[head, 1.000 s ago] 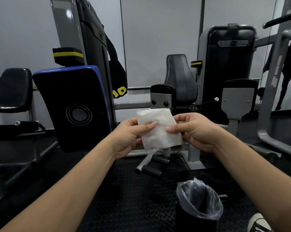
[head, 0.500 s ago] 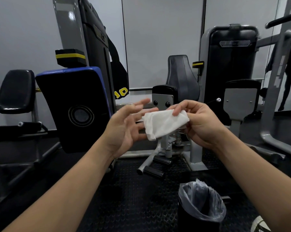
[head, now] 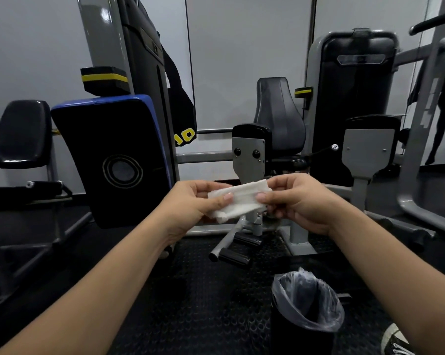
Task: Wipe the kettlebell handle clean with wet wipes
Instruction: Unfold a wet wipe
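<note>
We hold a white wet wipe (head: pixel 238 201) out in front of us at about chest height, folded into a narrow horizontal strip. Our left hand (head: pixel 190 206) pinches its left end, thumb on the near face and the other fingers curled behind it, and our right hand (head: pixel 300 201) pinches the right end the same way, so the wipe is stretched between the two hands. We cannot see a kettlebell anywhere in this view. Below the hands, on the black studded rubber floor (head: pixel 203 303), stands a small black bin (head: pixel 306 313) lined with a clear plastic bag, its mouth open, below and slightly to the right of our right hand. At the bottom right corner the toe of a dark sneaker (head: pixel 395 342) with a white rim shows. Straight ahead, behind the wipe, is a gym machine with a black seat (head: pixel 280 116) and grey plates. To the left stands a large black pad with a blue edge (head: pixel 114 160), leaning against a grey machine column, and farther left a smaller black cushion (head: pixel 21 134) sits on a frame.
</note>
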A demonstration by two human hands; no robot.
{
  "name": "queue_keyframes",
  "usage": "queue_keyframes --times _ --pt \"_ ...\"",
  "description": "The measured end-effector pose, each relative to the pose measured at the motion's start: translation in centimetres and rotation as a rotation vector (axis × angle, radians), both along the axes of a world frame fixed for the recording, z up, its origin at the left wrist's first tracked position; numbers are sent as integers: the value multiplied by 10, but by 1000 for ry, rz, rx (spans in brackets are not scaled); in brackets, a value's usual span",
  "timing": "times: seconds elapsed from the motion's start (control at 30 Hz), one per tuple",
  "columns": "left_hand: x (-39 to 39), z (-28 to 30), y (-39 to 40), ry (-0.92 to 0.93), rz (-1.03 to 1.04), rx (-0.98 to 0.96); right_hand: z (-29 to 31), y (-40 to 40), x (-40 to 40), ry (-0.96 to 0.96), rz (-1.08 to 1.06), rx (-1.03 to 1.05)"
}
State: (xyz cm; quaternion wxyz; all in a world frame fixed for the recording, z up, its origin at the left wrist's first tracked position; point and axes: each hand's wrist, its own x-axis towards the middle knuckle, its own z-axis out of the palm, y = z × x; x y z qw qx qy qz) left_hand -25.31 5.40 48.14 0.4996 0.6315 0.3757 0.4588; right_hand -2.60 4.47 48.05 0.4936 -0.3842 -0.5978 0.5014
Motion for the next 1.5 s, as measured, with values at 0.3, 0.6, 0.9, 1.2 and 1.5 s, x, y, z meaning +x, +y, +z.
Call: queue_keyframes --times 0.3,0.6,0.9,1.2,1.5 --pt "18 8 -1 321 -107 139 15 11 -13 2 -45 97" --pt "36 31 11 -269 67 25 17 14 -19 121 69 22" --pt "11 28 19 -269 99 -19 22 16 -3 158 21 11" --pt "16 1 24 -210 34 23 -3 27 -13 183 19 19" --pt "15 -97 15 -67 61 -94 -110 12 -15 42 20 -86"
